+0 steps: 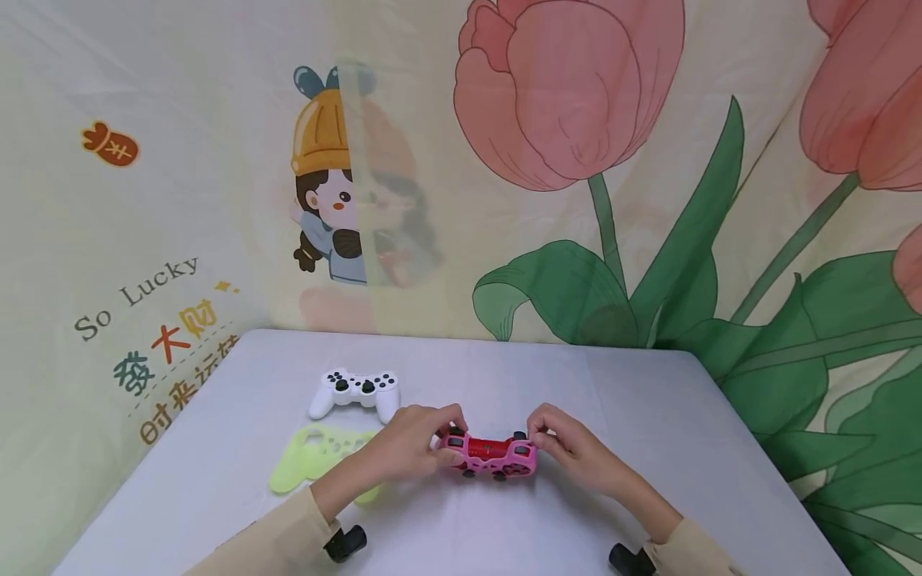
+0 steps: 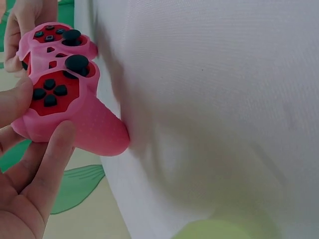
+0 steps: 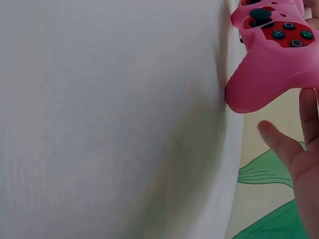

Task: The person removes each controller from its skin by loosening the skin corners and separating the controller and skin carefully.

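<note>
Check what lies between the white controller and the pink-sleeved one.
The left hand lies between the white controller and the pink-sleeved controller in the head view.

The left forearm (image 1: 346, 485) hides part of the green cover (image 1: 291, 468); we find the pink controller (image 3: 279, 69) and right grip (image 3: 305, 167) cropped in the right wrist view; we lose the bench's (image 1: 547, 532) near edge.

Pink cover (image 2: 99, 124) over red controller (image 1: 488, 449), lime-green cover (image 1: 291, 466), white controller (image 1: 354, 393) with black sticks (image 1: 342, 386), pink-and-green tulip-patterned backdrop (image 1: 562, 96)

The head view looks forward and down; both wrist views share the pink controller (image 2: 67, 87) close up.
</note>
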### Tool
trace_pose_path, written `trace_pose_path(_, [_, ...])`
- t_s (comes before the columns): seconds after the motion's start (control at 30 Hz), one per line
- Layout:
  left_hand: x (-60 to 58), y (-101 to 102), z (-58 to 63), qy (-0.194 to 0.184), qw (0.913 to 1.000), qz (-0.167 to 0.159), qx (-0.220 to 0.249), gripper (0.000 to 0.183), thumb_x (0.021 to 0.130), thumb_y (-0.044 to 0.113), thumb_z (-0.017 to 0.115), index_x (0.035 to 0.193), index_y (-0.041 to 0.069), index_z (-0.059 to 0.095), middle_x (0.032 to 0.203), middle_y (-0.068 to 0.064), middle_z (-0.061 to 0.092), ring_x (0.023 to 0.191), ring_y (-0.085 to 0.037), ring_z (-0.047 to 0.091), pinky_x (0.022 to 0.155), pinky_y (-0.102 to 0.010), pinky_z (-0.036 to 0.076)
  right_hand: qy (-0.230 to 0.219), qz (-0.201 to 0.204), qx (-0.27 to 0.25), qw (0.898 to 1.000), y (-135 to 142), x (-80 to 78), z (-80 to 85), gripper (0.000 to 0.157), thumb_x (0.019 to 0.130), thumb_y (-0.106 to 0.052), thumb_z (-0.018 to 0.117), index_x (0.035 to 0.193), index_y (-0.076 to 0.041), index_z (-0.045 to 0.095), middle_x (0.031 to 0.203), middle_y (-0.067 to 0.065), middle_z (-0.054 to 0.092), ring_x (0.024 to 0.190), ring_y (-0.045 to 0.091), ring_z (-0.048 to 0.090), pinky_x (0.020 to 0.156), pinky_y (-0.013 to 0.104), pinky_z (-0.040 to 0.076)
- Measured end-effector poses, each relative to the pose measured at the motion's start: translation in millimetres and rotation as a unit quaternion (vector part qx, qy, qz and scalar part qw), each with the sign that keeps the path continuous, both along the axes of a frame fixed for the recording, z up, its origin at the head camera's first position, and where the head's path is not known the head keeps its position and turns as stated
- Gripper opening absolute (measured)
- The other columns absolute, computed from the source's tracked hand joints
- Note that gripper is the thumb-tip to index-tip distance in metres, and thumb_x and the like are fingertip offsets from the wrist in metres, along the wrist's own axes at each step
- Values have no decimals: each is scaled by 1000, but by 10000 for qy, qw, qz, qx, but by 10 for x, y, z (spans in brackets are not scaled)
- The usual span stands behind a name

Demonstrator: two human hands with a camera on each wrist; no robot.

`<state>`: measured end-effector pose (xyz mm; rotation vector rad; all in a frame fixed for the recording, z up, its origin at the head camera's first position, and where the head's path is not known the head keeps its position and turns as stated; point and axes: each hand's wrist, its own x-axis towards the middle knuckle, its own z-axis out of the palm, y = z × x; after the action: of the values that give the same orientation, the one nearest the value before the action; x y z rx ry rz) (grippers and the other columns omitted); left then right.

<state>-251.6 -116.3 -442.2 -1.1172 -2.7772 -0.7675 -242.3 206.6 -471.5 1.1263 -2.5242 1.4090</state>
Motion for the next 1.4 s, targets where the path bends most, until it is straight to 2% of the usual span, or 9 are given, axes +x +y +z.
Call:
trace_pose_path(0.13, [-22, -8, 16, -179, 9998, 32, 48, 29, 91, 32, 84, 114, 29, 65, 85, 18, 65, 73, -7, 56, 73, -30, 45, 511, -121, 237, 9983, -30, 17, 37, 15, 106, -3, 59, 103, -17, 58, 100, -5, 57, 89, 13, 56, 74, 25, 53])
trace_pose_path(0.33, [-35, -10, 36, -313, 9994, 19, 176, 29, 91, 32, 84, 113, 28, 66, 89, 13, 71, 75, -10, 59, 72, -30, 46, 1168, -608, 510, 9900, -84, 84, 49, 27, 98, 9, 67, 100, -16, 57, 100, -9, 59, 85, 8, 61, 73, 23, 57])
trace_pose_path(0.47, [-38, -16, 33, -401, 9990, 28, 213, 29, 92, 34, 84, 114, 27, 66, 91, 11, 72, 78, -13, 61, 73, -32, 47, 1213, -923, 519, 9869, -109, 127, 31, 31, 95, 11, 71, 103, -16, 59, 102, -9, 64, 83, 6, 66, 74, 24, 60])
trace_pose_path(0.7, [-67, -27, 24, -812, 9963, 170, 221, 29, 94, 34, 82, 118, 31, 65, 97, 12, 74, 86, -11, 63, 78, -34, 49, 834, -1308, 588, 9861, -153, 108, 79, 22, 99, 2, 71, 107, -18, 66, 102, -7, 72, 89, 6, 71, 82, 27, 62])
trace_pose_path(0.9, [-87, -23, 22, -873, 9957, 188, 262, 31, 94, 33, 81, 121, 29, 66, 99, 12, 75, 95, -12, 66, 83, -38, 51, 645, -1104, 812, 9885, -182, 67, 207, 25, 100, 3, 69, 113, -18, 71, 107, -9, 73, 98, 9, 70, 86, 29, 62])
trace_pose_path(1.13, [-100, -17, 25, -958, 9947, 190, 318, 31, 95, 32, 81, 121, 27, 66, 98, 11, 74, 98, -14, 67, 85, -41, 52, 565, -768, 1032, 9901, -178, 30, 351, 23, 101, 0, 69, 117, -17, 73, 112, -7, 71, 103, 10, 67, 86, 30, 61])
trace_pose_path(1.4, [-127, -22, 33, -1113, 9929, 254, 343, 31, 95, 33, 81, 122, 28, 66, 99, 11, 74, 99, -15, 68, 86, -42, 52, 794, -274, 1516, 9849, -199, -3, 536, 23, 100, -1, 71, 115, -18, 75, 110, -8, 69, 99, 8, 64, 83, 27, 58])
